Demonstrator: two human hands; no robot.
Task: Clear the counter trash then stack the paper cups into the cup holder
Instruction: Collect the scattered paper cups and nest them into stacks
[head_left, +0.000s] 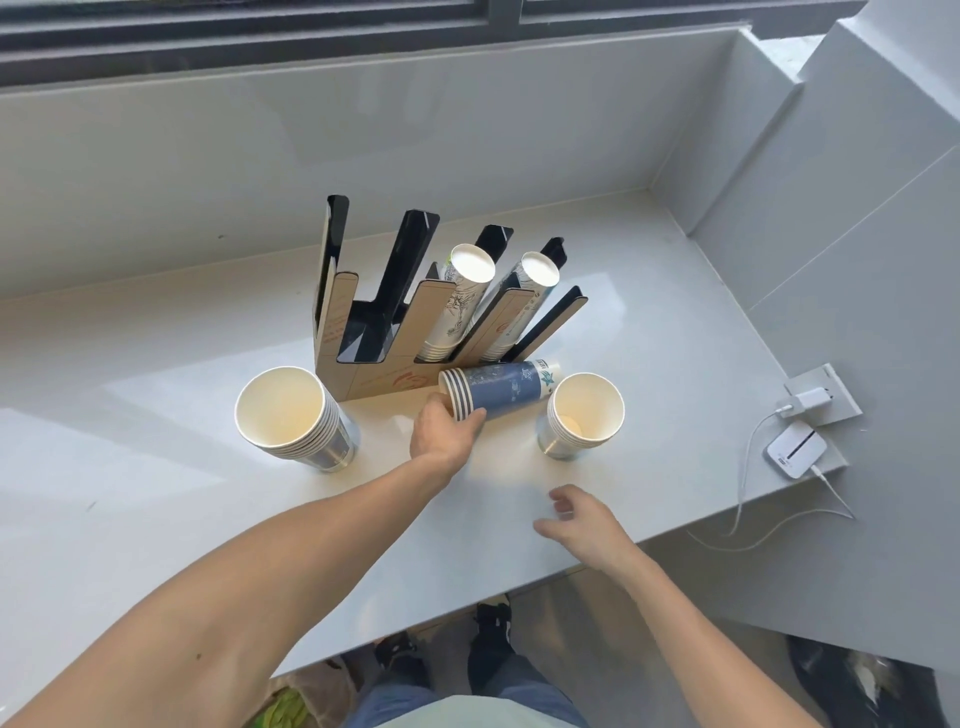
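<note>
Left hand (444, 431) gripping blue cup stack (498, 389) held sideways before cup holder (415, 322), right hand (587, 525) open, empty, above counter (156, 467) edge

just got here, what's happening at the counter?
A person is loading paper cups into the cup holder. The left hand grips a blue cup stack lying on its side in front of the holder. The right hand hovers open and empty near the counter edge. Two slots on the holder's right already hold white stacks; the left slots look empty. Two more stacks stand upright on the counter, one at left, one at right. No trash visible on the counter.
</note>
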